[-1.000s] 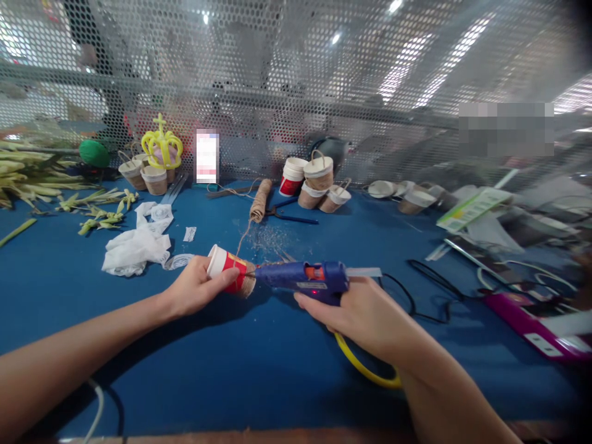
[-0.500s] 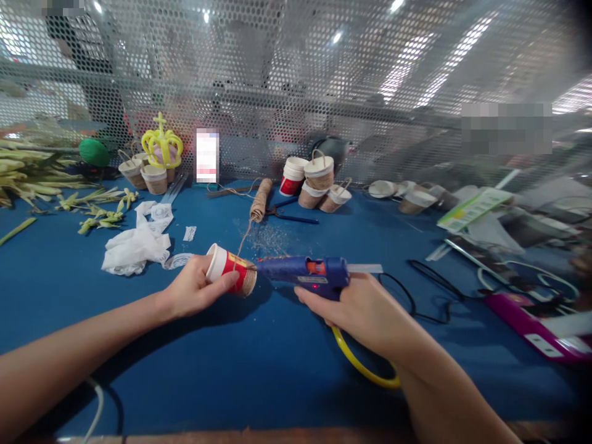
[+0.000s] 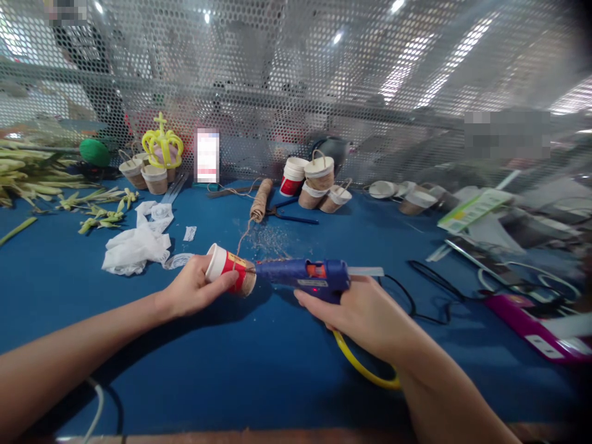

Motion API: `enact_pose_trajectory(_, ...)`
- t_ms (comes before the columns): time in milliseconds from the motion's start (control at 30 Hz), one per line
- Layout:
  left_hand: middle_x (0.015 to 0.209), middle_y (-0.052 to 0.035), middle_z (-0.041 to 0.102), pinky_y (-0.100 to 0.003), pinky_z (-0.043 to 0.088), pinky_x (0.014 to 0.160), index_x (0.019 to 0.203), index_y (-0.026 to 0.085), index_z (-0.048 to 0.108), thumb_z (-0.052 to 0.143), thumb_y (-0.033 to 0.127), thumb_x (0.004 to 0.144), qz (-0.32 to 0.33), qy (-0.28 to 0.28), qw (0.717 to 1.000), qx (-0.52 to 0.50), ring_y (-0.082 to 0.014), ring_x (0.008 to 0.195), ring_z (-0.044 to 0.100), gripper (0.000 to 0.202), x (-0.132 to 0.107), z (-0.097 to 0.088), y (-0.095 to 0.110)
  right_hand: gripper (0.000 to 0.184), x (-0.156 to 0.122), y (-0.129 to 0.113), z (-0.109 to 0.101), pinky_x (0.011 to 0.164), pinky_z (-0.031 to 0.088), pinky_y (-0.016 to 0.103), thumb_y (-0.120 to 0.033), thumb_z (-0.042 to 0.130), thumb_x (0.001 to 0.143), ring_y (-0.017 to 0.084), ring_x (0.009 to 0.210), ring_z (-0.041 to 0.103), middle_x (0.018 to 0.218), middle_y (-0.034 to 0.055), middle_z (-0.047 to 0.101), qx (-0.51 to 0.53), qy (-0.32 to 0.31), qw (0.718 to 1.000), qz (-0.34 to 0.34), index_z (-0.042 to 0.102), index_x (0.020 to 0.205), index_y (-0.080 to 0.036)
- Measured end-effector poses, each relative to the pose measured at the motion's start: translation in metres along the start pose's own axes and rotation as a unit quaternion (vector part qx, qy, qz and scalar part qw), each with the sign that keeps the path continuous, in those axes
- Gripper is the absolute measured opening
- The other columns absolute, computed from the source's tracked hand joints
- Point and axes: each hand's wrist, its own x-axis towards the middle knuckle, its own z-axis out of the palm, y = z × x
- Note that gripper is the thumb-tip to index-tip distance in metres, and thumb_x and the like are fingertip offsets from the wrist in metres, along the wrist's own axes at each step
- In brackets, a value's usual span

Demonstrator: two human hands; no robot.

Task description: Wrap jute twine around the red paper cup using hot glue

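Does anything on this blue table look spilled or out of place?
Yes. Fine pale debris is scattered on the table beyond the glue gun in the right hand, near the twine spool. Crumpled white scraps lie left of the cup the left hand holds.

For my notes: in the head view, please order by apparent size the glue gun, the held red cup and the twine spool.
1. glue gun
2. red cup
3. twine spool; it lies farther back, so cup versus spool is unsure.
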Motion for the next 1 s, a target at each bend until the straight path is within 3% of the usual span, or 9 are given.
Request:
enact_pose_trajectory(267,0.054,0.0014,0.049,-0.018,0.031,0.043,0.059,0.011,0.054,0.045,0.030,0.079,0.005,0.005,1.000,-0.024,-0.0068,0.046,0.038,0.029,-0.0008,0.0010,0.0007,0.032,0.0005,0.0033,0.0013,0.038,0.037,0.022,-0.028,0.051,0.074,0.011,0.035,0.048,0.035,-0.0055,0.048,0.006,-0.005,1.000,0.026,0.039,0.044,-0.022)
enact_pose_trajectory(533,0.063,-0.0038,0.063,-0.018,0.037,0.044,0.075,0.008,0.065,0.050,0.034,0.077,-0.095,0.026,0.986,-0.133,-0.0095,0.049,0.049,0.030,0.0038,0.0037,0.0041,0.022,-0.0015,0.0003,0.0028,0.041,0.035,0.022,-0.025,0.047,0.074,0.010,0.037,0.040,0.037,-0.0057,0.044,-0.011,-0.008,1.000,-0.021,0.043,0.052,-0.022)
enact_pose_trajectory(733,0.073,-0.0051,0.069,-0.018,0.043,0.052,0.085,0.010,0.067,0.052,0.035,0.076,-0.118,0.029,0.979,-0.165,-0.0115,0.057,0.058,0.031,0.0048,0.0041,0.0003,0.015,-0.0007,-0.0017,0.0062,0.041,0.035,0.020,-0.020,0.046,0.073,0.008,0.041,0.037,0.049,-0.0042,0.047,0.012,0.000,0.999,-0.038,0.044,0.058,-0.021)
enact_pose_trajectory(900,0.070,-0.0052,0.069,-0.016,0.044,0.052,0.084,0.008,0.068,0.053,0.034,0.076,-0.122,0.039,0.976,-0.177,-0.0104,0.056,0.058,0.031,0.0054,0.0038,-0.0017,0.023,-0.0007,-0.0032,0.0069,0.039,0.029,0.022,-0.020,0.047,0.073,0.008,0.039,0.030,0.041,-0.0064,0.034,-0.016,0.003,0.997,-0.072,0.037,0.052,-0.022)
enact_pose_trajectory(1000,0.072,-0.0063,0.069,-0.018,0.046,0.056,0.085,0.007,0.067,0.053,0.034,0.076,-0.122,0.030,0.973,-0.193,-0.0127,0.060,0.061,0.031,0.0057,0.0040,-0.0004,0.023,-0.0014,-0.0025,0.0080,0.040,0.030,0.022,-0.020,0.047,0.073,0.009,0.040,0.031,0.042,-0.0063,0.034,-0.025,-0.004,0.997,-0.067,0.038,0.052,-0.021)
